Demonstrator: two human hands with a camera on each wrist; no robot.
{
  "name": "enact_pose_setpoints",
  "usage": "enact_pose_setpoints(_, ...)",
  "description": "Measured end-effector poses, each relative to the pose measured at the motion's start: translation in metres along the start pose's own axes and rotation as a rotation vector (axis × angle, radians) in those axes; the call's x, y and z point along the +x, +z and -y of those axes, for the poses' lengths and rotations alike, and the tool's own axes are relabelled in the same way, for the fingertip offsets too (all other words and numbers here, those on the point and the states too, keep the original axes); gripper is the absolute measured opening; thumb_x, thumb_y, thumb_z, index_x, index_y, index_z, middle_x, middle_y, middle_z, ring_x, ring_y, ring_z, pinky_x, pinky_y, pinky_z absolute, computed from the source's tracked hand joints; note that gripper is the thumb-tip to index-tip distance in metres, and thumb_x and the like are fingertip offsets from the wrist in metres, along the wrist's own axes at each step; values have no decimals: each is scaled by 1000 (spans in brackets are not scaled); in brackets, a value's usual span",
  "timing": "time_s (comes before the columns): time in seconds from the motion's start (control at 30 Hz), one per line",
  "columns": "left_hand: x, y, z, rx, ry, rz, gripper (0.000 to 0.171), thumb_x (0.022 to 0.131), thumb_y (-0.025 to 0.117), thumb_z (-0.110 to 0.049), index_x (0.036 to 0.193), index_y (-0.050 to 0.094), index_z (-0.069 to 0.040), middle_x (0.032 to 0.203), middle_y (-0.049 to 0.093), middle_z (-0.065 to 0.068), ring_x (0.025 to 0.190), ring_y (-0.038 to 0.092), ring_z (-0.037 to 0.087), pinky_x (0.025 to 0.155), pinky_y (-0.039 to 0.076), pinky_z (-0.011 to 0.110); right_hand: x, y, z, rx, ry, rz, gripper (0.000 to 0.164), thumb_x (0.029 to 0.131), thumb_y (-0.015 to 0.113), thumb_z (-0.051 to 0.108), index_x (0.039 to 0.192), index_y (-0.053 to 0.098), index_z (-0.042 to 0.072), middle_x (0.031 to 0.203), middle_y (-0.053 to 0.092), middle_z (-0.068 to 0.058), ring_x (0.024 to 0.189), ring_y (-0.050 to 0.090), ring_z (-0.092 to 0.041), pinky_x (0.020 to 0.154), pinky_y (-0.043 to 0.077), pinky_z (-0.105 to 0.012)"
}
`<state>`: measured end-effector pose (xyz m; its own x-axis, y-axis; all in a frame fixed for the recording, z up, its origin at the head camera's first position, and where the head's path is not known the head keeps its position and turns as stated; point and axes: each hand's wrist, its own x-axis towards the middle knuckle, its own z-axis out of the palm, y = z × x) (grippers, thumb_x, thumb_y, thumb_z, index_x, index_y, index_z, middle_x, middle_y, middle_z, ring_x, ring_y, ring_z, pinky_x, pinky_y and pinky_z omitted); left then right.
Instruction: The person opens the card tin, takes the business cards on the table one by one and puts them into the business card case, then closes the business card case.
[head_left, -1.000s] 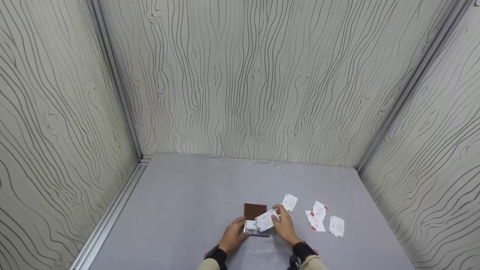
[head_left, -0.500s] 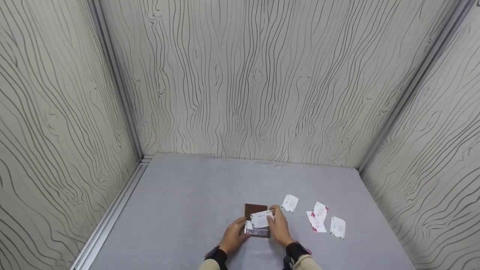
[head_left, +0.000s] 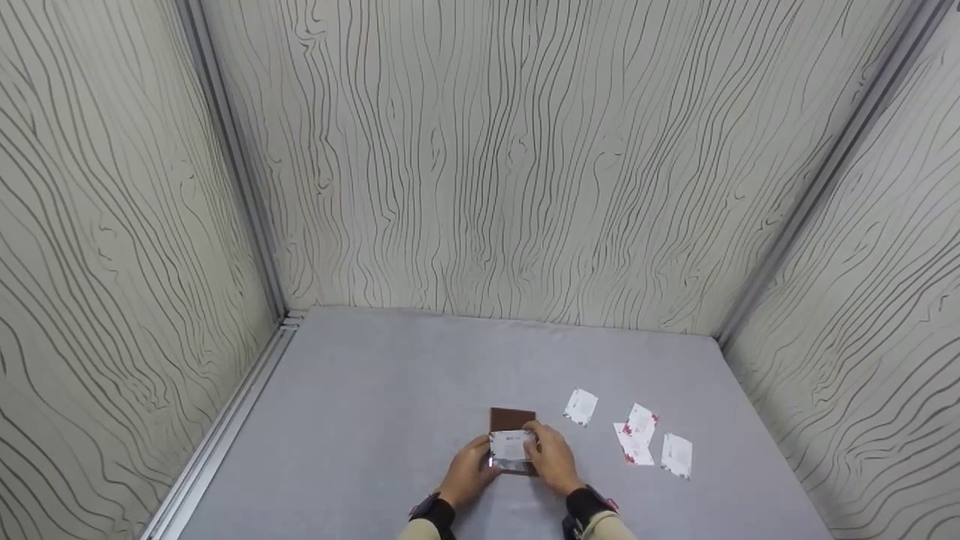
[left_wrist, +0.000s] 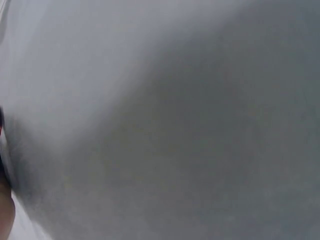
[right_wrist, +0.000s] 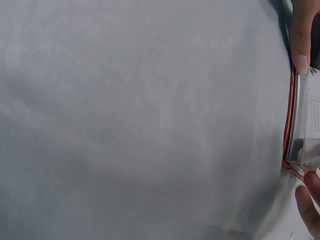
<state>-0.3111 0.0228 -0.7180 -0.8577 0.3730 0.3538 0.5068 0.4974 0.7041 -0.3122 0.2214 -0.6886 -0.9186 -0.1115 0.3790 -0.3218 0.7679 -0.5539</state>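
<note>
A brown card holder [head_left: 512, 418] lies unfolded on the table, with clear plastic sleeves on its near half. My left hand [head_left: 466, 471] grips the holder's left edge, thumb at the near left corner. Between the thumb and fingers of my right hand [head_left: 552, 459] is a white card [head_left: 508, 445] with printed text and leafy corners, lying flat over the sleeve. The right wrist view shows my thumb [right_wrist: 300, 55] at the end of the card and the holder's brown edge [right_wrist: 290, 115]. Only a sliver of a finger [left_wrist: 5, 212] enters the left wrist view.
To the right lie a loose white card [head_left: 580, 407], two overlapping cards with red flowers [head_left: 639, 424], and another white card [head_left: 676, 455]. Grey cloth covers the table [head_left: 375, 390]. Wood-patterned panels [head_left: 480, 165] enclose the back and sides.
My right hand has moved left and nearer, bringing the card from a tilt beside the holder to lie straight over its near half. My left hand keeps its place.
</note>
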Motion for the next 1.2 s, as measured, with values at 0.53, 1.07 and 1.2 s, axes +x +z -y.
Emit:
enact_pose_setpoints(0.53,-2,2,4,56,32,-17,44,85,75,-9,121,62,12,129,59,22,121,57,37,104,46,44,-11,1,-10,-2,-55,50,21,84,72,-3,103,66,2,95,53,-6,81,49,-17,70,47,-35)
enact_pose_setpoints(1.07,-2,0,3,51,43,-20,44,84,76,-7,121,62,12,127,60,23,120,57,38,103,46,45,-7,-6,-19,-20,-84,97,27,85,65,-6,111,68,-11,100,56,-15,89,55,-32,77,49,-46)
enact_pose_setpoints(1.2,-1,1,4,46,32,-16,45,85,76,-8,122,61,13,128,60,23,120,57,38,103,46,46,-9,-20,-37,1,-88,-27,25,81,64,-12,104,69,-6,95,58,-13,88,58,-33,78,52,-46)
